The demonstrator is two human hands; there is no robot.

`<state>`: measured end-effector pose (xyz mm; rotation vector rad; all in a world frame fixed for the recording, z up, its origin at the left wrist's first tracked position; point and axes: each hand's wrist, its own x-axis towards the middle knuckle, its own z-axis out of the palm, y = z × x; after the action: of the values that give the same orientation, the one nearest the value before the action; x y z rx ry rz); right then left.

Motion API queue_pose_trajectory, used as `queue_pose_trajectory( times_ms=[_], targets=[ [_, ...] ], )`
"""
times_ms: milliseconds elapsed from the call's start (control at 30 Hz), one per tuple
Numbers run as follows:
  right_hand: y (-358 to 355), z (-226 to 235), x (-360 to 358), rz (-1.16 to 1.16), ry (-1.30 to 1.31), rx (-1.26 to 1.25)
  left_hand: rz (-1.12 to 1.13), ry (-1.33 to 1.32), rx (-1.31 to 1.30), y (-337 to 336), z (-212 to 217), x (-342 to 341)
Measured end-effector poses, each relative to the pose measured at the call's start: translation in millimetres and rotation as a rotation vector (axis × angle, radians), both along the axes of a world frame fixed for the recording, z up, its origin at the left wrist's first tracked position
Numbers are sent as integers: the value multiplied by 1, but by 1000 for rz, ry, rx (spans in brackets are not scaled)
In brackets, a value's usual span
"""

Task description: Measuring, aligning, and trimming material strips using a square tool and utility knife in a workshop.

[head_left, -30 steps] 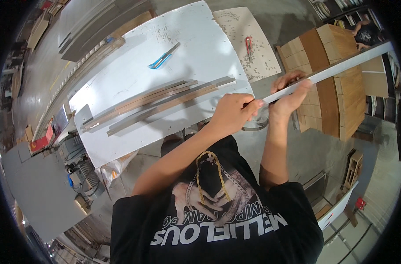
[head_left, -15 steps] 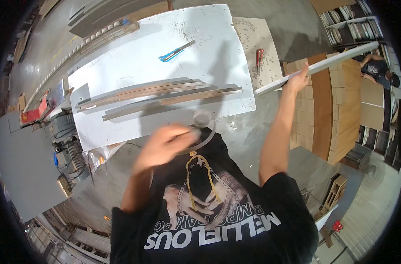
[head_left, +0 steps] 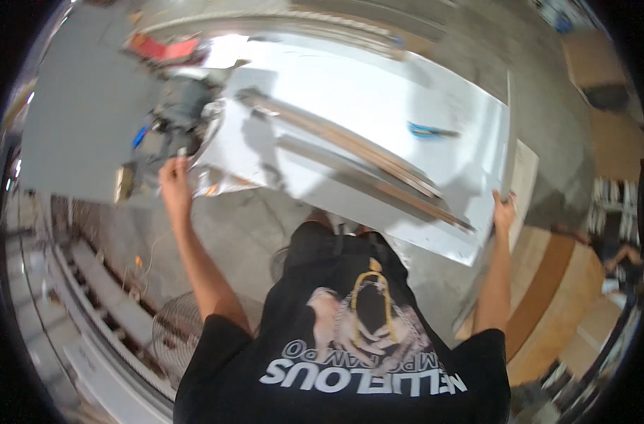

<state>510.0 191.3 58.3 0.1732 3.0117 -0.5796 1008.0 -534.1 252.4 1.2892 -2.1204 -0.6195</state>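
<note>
My left hand (head_left: 175, 180) is raised beside the left end of the white-topped table (head_left: 350, 201), its fingers closed on a small whitish thing (head_left: 183, 151) too blurred to name. At the table's right edge, my right hand (head_left: 504, 210) grips a long, narrow pale strip (head_left: 508, 120), seen almost edge-on, running away past the table's far right corner. Several long brown and grey strips (head_left: 357, 147) lie slantwise on the tabletop between my hands. Behind them rests a blue utility knife (head_left: 431, 132).
Dark machinery (head_left: 184, 102) and a red object (head_left: 165, 48) stand at the table's left end, near a grey surface (head_left: 82, 92). A wire-guarded fan (head_left: 177, 332) is by my left elbow. Stacked boards (head_left: 548, 283) and another person (head_left: 624, 258) are at the right.
My view has swung left. My left hand has moved from before my chest out to the left; the clear ring-like thing near it no longer shows. The pale strip now points away from me.
</note>
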Motion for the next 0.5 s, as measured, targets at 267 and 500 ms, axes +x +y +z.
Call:
queue_pose_trajectory(
  times_ms=[267, 500],
  targets=[
    [-86, -7, -8, 155, -190, 270, 355, 191, 133, -97, -97, 124],
    [-90, -38, -28, 81, -263, 333, 509, -189, 90, -144, -178, 212]
  ],
)
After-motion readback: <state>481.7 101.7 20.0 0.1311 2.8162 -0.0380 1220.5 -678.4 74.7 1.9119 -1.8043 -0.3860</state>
